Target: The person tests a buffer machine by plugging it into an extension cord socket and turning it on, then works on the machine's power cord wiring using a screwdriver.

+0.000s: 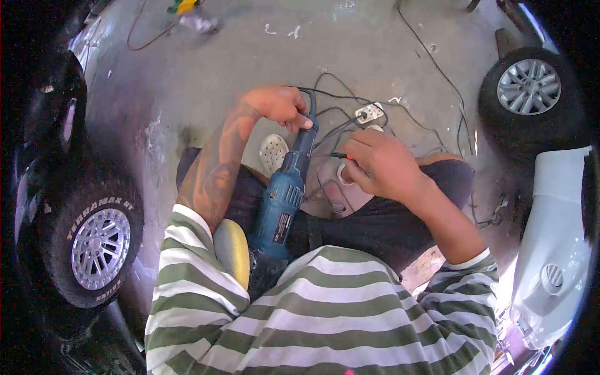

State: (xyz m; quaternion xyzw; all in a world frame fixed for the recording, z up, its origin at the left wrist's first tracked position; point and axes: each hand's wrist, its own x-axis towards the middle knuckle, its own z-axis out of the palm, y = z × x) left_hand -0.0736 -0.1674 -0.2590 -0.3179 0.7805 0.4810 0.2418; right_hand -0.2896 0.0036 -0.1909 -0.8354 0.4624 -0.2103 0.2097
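Observation:
A blue power polisher [280, 206] lies across my lap, its handle end pointing forward and its yellow-edged round pad [232, 250] at the lower left. My left hand [278, 107] is closed on the rear end of the polisher's handle, where the black cord comes out. To the right of the handle, my right hand [382, 164] is closed around a thin tool, seemingly a screwdriver [339, 155], with a dark shaft and a bit of red showing. Its shaft points left at the polisher's handle. Most of its grip is hidden by my fingers.
Black cables and a white power strip [369, 113] lie on the concrete floor [237, 56] beyond my hands. A vehicle wheel [100, 249] stands at the left, another wheel [530, 87] at the upper right. A pale glossy body panel [550, 250] is at the right.

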